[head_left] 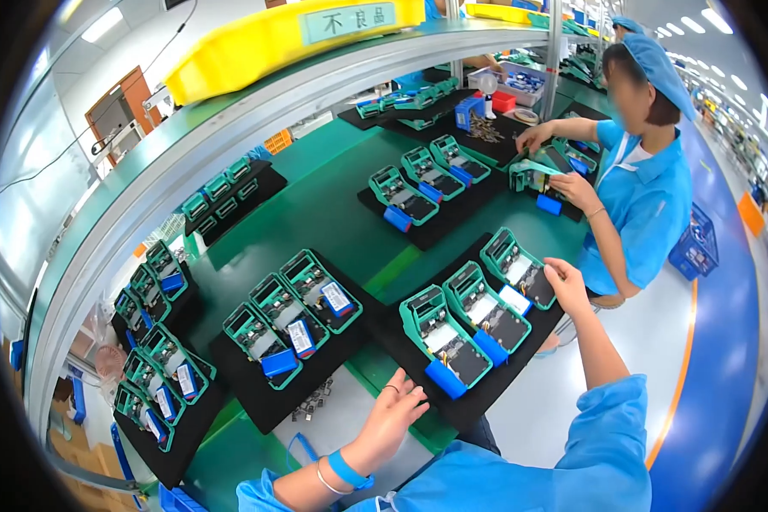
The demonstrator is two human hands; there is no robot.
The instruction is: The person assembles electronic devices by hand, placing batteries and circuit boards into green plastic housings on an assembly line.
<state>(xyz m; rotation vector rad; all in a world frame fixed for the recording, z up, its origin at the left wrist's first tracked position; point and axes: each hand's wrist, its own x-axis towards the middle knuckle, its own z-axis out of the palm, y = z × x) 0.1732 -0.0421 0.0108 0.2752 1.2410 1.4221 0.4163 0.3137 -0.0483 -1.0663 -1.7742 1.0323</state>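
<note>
Three green-framed electronic housings stand in a row on a black mat [478, 408] in front of me: a left housing [442, 328], a middle housing [484, 300] and a right housing [520, 271]. Each has a dark panel and circuit parts inside. Blue battery packs [446, 378] lie at their lower ends. My right hand [569, 288] has its fingers bent together at the right housing's outer edge. Near the mat's left side is my left hand [394, 411], fingers apart and nothing in it.
More housings [290, 316] sit on black mats to the left and farther back. A co-worker [644, 162] at the right handles another housing [533, 175]. Overhead, a metal shelf carries a yellow tray [256, 55]. Small metal parts [314, 401] lie near the bench's front.
</note>
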